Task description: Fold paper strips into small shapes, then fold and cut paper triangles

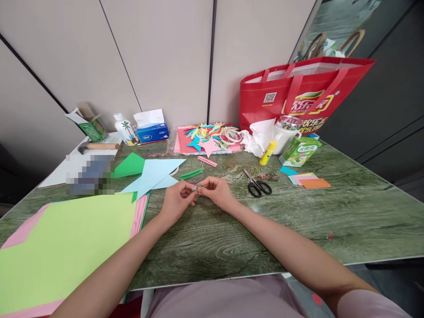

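Observation:
My left hand (177, 201) and my right hand (217, 191) meet over the middle of the green table (298, 221), fingers pinched together. Between the fingertips sits a tiny folded paper piece (196, 187), pink and green. Both hands grip it from either side, just above the tabletop. A green paper strip (191, 174) and a pink strip (207, 161) lie just beyond the hands. Black-handled scissors (257, 184) lie to the right of my right hand.
Large yellow-green and pink sheets (66, 247) cover the near left. Light blue (155, 174) and green paper (130, 165) lie behind them. Paper stars (210, 137), a glue stick (267, 153), a green carton (300, 151), small coloured sheets (309, 180), a tissue box (151, 130) and a red bag (298, 95) stand farther back.

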`<state>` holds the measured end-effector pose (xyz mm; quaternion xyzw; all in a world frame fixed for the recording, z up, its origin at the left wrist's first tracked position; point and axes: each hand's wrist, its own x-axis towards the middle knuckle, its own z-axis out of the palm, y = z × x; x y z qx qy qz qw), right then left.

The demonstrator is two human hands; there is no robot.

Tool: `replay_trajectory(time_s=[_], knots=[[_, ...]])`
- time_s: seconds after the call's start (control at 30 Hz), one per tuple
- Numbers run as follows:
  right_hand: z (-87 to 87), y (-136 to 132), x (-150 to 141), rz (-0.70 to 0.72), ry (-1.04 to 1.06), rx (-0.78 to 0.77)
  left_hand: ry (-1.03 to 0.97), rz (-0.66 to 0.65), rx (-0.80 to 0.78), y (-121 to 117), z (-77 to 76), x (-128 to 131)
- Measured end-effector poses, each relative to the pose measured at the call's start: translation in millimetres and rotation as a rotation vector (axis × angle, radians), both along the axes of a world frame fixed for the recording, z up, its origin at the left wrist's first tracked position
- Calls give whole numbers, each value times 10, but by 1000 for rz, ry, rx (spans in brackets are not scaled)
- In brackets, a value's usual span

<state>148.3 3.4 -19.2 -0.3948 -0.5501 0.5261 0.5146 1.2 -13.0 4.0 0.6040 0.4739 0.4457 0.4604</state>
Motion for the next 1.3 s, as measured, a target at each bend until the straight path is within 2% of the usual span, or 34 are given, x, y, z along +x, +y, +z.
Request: replay_trajectory(time_s=[0.1, 0.27, 0.47, 0.53, 0.7, 0.83, 0.93, 1.17, 1.3], knots=[[3, 11, 17, 12, -14, 36, -50, -15, -54, 21, 12, -9], [22, 37, 65, 149, -17, 33, -113, -40, -156, 56, 53, -44], [3, -29, -9, -33, -180, 128, -56, 8, -16, 4, 60, -2], [-10, -46, -30, -72, -188, 132, -85, -1, -17, -7, 70, 9], [-7, -58, -23, -112, -220, 187, -171, -43, -144, 15, 74, -7], [8, -56, -13, -45, -177, 187, -352, -12, -268, 36, 60, -19], [17, -55, -18, -22, -125, 156, -415, -30, -327, 38, 51, -23], [19, -50, -13, -51, -89, 105, -235, -79, -143, 20, 25, -19], [18, -11, 7, 66, 16, 42, -262, -57, -165, 41, 16, -27]])
